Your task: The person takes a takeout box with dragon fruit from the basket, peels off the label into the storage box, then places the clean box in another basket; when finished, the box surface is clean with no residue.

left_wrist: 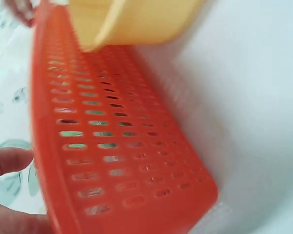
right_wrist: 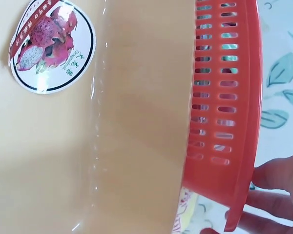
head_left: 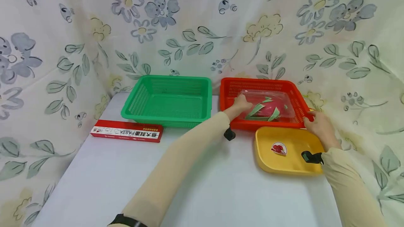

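Note:
A red perforated basket (head_left: 262,126) stands at the back right of the table. Inside it lies a clear plastic pack (head_left: 285,106) holding a pink, green-tipped fruit that looks like a dragon fruit. My left hand (head_left: 242,103) is over the basket's left part, at the pack's left end. In the left wrist view its thumb and finger are spread apart beside the basket rim, and what they touch is partly hidden. My right hand (head_left: 321,129) grips the basket's front right corner, thumb and fingers on either side of the rim. Just in front sits a yellow tray (head_left: 291,169).
Left of the red basket is a green perforated basket (head_left: 167,115). A red and white pasta box (head_left: 126,131) lies before it. Inside the yellow tray is a round dragon fruit sticker (head_left: 279,148). Floral cloth (head_left: 189,16) hangs behind and beside the white table (head_left: 205,192).

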Demonstrator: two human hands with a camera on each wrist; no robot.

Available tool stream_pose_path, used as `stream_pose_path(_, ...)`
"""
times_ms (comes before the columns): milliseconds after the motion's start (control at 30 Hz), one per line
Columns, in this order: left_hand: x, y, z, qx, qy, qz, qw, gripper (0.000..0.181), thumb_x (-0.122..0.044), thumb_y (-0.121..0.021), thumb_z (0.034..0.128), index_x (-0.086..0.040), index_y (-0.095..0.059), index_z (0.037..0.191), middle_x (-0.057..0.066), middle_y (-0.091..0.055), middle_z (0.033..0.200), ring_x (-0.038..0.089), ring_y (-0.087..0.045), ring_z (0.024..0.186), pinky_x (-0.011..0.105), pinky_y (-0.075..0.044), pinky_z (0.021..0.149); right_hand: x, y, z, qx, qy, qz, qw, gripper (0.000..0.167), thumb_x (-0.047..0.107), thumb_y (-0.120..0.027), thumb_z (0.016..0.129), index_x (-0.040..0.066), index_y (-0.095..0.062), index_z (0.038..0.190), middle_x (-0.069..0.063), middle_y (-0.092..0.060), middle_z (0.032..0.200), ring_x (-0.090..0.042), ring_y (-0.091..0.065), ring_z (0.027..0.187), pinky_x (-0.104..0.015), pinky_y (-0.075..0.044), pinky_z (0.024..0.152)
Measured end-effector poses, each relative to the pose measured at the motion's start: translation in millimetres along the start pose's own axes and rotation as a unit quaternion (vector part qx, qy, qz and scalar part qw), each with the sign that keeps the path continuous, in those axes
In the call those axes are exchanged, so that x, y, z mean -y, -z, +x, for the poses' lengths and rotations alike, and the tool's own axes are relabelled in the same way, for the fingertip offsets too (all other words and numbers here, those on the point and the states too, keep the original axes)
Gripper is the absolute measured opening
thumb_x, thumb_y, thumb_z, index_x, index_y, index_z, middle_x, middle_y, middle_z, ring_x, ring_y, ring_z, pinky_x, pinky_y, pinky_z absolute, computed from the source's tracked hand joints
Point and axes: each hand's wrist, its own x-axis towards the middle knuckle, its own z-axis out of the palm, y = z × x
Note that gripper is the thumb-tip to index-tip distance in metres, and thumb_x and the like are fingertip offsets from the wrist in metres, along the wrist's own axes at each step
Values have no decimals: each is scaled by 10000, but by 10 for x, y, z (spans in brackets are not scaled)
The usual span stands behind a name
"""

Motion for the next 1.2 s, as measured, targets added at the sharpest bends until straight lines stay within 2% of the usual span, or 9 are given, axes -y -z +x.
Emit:
stream_pose_path(100, 4, -14, -73, -58, -246, 656, 9975, 698, -315, -645, 949, -14, -342, 1500, 172, -380, 1482, 300, -422, 1318, 363, -437, 1025, 1, -34, 25, -28, 58, -62, 10000, 545, 204, -497, 978, -232, -435, 1299, -373, -539, 1095, -356, -565, 762, -300, -477, 551)
stream_pose_path(200, 17, -28, -143, -118, -391, 943, 9947, 770, -333, -631, 952, -54, -241, 1555, 162, -284, 1552, 307, -352, 1383, 385, -383, 1091, 20, -48, 48, -110, 111, -199, 9997, 562, 226, -493, 975, -224, -429, 1306, -384, -524, 1120, -395, -547, 805, -365, -483, 587)
stream_pose_path(400, -14, -10, -309, -393, -1176, 1580, 9796, 759, -337, -620, 939, -147, -247, 1572, 95, -246, 1589, 248, -367, 1384, 376, -428, 1056, 139, -28, 52, -314, 273, -204, 9989, 602, 263, -518, 977, -206, -407, 1338, -391, -507, 1153, -463, -525, 886, -516, -528, 701)
stream_pose_path(567, -66, 80, -509, -556, -1828, 2148, 9578, 735, -397, -606, 953, -222, -253, 1574, 47, -269, 1594, 201, -318, 1419, 389, -416, 1068, 274, -15, 35, -305, 423, -315, 9981, 665, 338, -528, 992, -196, -389, 1363, -421, -443, 1271, -547, -432, 1076, -665, -438, 889)
stream_pose_path(633, -67, 128, -579, -726, -1920, 2477, 9469, 723, -434, -578, 962, -235, -250, 1575, 43, -279, 1593, 219, -297, 1431, 414, -399, 1082, 346, -30, 39, -325, 517, -346, 9975, 689, 376, -532, 991, -182, -396, 1373, -422, -430, 1312, -562, -399, 1129, -697, -388, 924)
stream_pose_path(833, 26, 275, -698, -1399, -2031, 3154, 9163, 692, -548, -461, 974, -255, -269, 1571, 45, -292, 1588, 284, -285, 1422, 468, -348, 1111, 630, -99, 61, -363, 835, -93, 9958, 697, 446, -532, 985, -77, -414, 1431, -352, -474, 1342, -516, -462, 1113, -675, -449, 868)
stream_pose_path(1000, 182, 352, -730, -1679, -2168, 3664, 8892, 709, -609, -397, 970, -262, -263, 1574, 52, -270, 1598, 305, -253, 1432, 472, -301, 1128, 864, -170, 5, -409, 1116, -227, 9927, 697, 482, -518, 981, -40, -419, 1432, -343, -380, 1422, -539, -382, 1220, -729, -355, 947)
stream_pose_path(1067, 252, 383, -734, -1737, -2174, 3812, 8816, 726, -627, -388, 963, -266, -251, 1578, 53, -259, 1600, 319, -231, 1441, 488, -271, 1141, 937, -209, -17, -483, 1178, -300, 9914, 710, 491, -521, 976, -49, -425, 1426, -351, -347, 1448, -558, -370, 1238, -741, -333, 955)
stream_pose_path(1200, 376, 488, -754, -1872, -2170, 3914, 8745, 757, -650, -406, 945, -274, -239, 1580, 45, -249, 1602, 355, -215, 1445, 540, -251, 1143, 1065, -295, -41, -621, 1307, -417, 9886, 743, 507, -518, 970, -69, -420, 1430, -349, -317, 1483, -577, -377, 1245, -742, -336, 950)
